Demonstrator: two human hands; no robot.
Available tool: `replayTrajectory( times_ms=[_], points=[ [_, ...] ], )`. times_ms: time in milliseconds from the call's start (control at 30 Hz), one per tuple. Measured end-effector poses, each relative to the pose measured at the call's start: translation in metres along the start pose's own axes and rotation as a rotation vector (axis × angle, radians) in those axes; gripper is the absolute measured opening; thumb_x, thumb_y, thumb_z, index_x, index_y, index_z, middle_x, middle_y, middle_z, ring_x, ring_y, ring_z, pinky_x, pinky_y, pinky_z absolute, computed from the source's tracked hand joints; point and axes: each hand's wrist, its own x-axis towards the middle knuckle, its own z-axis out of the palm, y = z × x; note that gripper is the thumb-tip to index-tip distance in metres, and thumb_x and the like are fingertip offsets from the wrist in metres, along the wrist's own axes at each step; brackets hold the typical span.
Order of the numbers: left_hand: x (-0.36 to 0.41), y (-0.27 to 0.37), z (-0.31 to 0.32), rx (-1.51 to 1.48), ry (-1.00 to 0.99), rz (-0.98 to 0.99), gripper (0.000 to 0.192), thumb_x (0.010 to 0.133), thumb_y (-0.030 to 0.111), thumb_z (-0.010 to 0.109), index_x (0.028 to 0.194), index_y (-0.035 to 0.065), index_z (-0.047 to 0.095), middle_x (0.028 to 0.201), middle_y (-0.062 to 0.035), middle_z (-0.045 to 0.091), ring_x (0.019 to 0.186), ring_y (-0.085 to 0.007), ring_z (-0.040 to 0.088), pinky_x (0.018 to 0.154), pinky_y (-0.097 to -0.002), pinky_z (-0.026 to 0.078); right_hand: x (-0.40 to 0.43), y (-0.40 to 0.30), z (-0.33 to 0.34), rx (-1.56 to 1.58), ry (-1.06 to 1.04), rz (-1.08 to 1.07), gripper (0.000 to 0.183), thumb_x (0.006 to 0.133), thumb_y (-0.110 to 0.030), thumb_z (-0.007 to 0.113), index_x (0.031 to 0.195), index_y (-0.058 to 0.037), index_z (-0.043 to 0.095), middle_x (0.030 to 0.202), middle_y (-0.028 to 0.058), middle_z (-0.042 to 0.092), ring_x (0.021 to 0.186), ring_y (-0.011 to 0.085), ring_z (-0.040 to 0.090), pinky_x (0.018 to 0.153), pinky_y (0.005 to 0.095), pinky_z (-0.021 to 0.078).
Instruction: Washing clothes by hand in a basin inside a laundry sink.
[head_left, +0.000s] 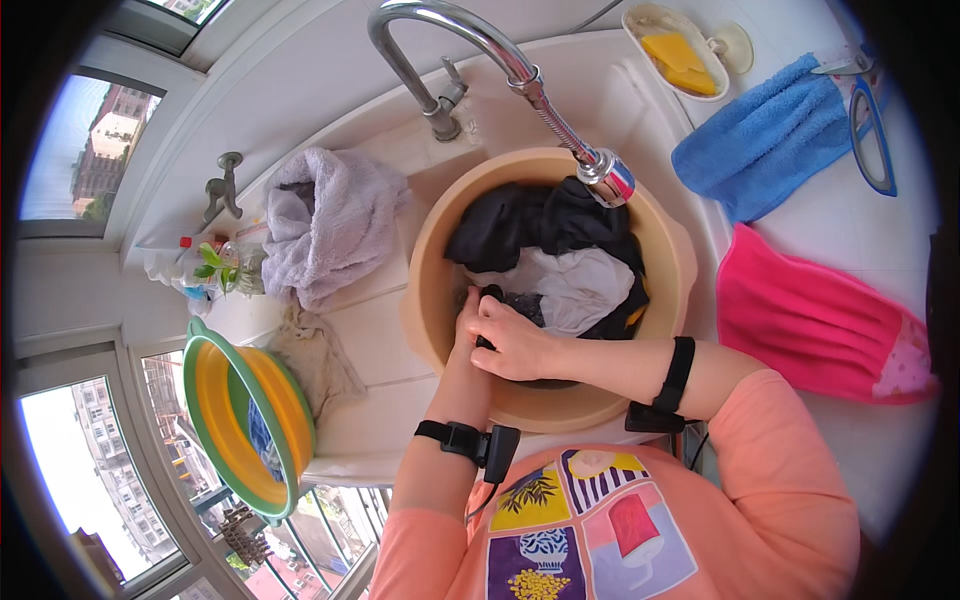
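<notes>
A tan plastic basin (670, 262) sits in the sink under the faucet. My right hand (516, 341) is closed around a bunched piece of black fabric (491, 292) at the basin's left side. Pressed against it, my left hand (466, 319) grips the same fabric, its fingers partly hidden. Wet black clothing (487, 229) lies along the basin's far side. A white cloth (589, 289) is heaped in the middle, beside dark water. A bit of yellow shows at the right among the dark garments.
The chrome faucet (480, 30) arches over the basin, its nozzle (606, 176) above the far rim. Left are a grey towel (322, 225), a beige rag (311, 352) and a green-yellow collapsible basin (300, 405). Blue (757, 142) and pink (802, 315) towels hang right, near a soap dish (637, 19).
</notes>
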Motion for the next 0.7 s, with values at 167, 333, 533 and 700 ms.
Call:
replayTrajectory(
  times_ms=[167,333,533,700],
  points=[
    [-0.005,0.002,0.011,-0.562,-0.184,-0.059,0.029,0.094,0.044,0.04,0.103,0.0204,0.054,0.11,0.003,0.054,0.103,-0.015,0.05,0.071,-0.0339,0.042,0.027,-0.013,-0.004,-0.051,0.142,0.14,0.027,0.088,-0.026,0.049,0.077,-0.0042,0.061,0.083,0.0183,0.056,0.077,0.0397,0.056,0.072,0.0447,0.0459],
    [-0.017,0.039,0.045,-0.191,0.123,-0.235,0.032,0.096,0.042,0.037,0.098,0.0157,0.055,0.099,-0.0017,0.059,0.089,-0.0176,0.056,0.074,-0.034,0.046,0.038,0.004,-0.015,-0.192,0.34,0.302,0.036,0.091,-0.028,0.044,0.075,-0.0012,0.06,0.074,0.0214,0.062,0.067,0.0416,0.058,0.061,0.0495,0.0445],
    [-0.01,0.039,0.021,-0.239,0.054,-0.178,0.028,0.094,0.04,0.039,0.095,0.0165,0.054,0.086,0.0004,0.059,0.084,-0.0166,0.057,0.072,-0.0352,0.045,0.029,-0.007,-0.004,-0.202,0.352,0.139,0.033,0.089,-0.025,0.049,0.069,-0.0016,0.06,0.066,0.021,0.06,0.063,0.0403,0.058,0.058,0.049,0.0454],
    [-0.02,0.044,0.044,-0.101,0.25,-0.245,0.033,0.092,0.034,0.044,0.111,0.0099,0.054,0.106,-0.0052,0.06,0.103,-0.02,0.057,0.083,-0.0347,0.048,0.046,0.032,-0.046,-0.362,0.242,0.389,0.036,0.09,-0.034,0.046,0.08,-0.0038,0.063,0.075,0.0201,0.063,0.073,0.0386,0.062,0.066,0.0482,0.0485]
  ],
)
